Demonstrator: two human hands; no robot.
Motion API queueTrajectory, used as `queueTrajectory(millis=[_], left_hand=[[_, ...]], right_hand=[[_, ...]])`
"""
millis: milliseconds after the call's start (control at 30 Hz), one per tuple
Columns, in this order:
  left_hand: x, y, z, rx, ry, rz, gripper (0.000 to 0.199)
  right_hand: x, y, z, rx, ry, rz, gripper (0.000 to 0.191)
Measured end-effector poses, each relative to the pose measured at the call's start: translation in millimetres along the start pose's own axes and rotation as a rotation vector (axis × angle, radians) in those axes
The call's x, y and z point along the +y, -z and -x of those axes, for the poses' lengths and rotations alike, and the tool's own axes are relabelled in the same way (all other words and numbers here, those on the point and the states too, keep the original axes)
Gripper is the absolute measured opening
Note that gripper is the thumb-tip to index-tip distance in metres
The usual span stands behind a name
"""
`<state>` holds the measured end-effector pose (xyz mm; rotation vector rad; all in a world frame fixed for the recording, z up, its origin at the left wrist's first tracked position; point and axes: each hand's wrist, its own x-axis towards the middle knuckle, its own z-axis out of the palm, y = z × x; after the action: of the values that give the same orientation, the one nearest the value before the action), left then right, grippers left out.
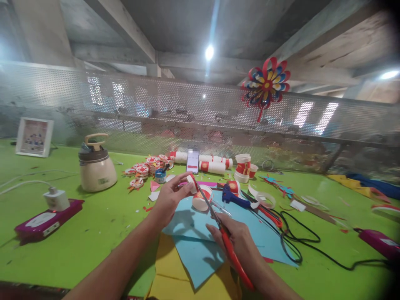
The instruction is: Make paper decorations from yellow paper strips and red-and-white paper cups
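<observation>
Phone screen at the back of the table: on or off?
On: the phone shows a lit, pale display with a red bar.

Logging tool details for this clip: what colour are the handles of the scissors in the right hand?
Red handles; seen best in the head view.

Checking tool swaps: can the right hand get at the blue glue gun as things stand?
Reach, likely yes; grip, probably not. The glue gun lies just beyond the right hand, with only blue paper seen between, but that hand is holding scissors.
</observation>
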<state>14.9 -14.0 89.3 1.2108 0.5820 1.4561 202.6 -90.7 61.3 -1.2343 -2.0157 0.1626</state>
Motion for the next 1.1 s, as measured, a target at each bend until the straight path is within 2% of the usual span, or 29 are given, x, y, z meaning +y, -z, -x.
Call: queueTrajectory(millis=[100, 300, 600, 1100], left_hand=[[-0.5, 1.3, -1.4, 0.004, -0.002, 0.018, 0.045], [0.2, 0.5, -0.4, 0.011, 0.034, 0.034, 0.035], [-2.7, 3.0, -0.9, -0.005, 0.012, -0.058, 0.037], [1.6, -0.9, 1.1, 0.010, 0.011, -0.108, 0.040]], right_hand=[[-1.3, 2.3, -1.2, -0.004, 0.010, -0.006, 0.025], [-5.4, 8.3, -3.3, -0.061, -0.011, -0.037, 0.024], [-5.6, 9.6, -4.2, -0.096, -0.035, -0.031, 0.025], [-4.1, 2.3, 0.0, -0.043, -0.023, 0.042, 0.033]])
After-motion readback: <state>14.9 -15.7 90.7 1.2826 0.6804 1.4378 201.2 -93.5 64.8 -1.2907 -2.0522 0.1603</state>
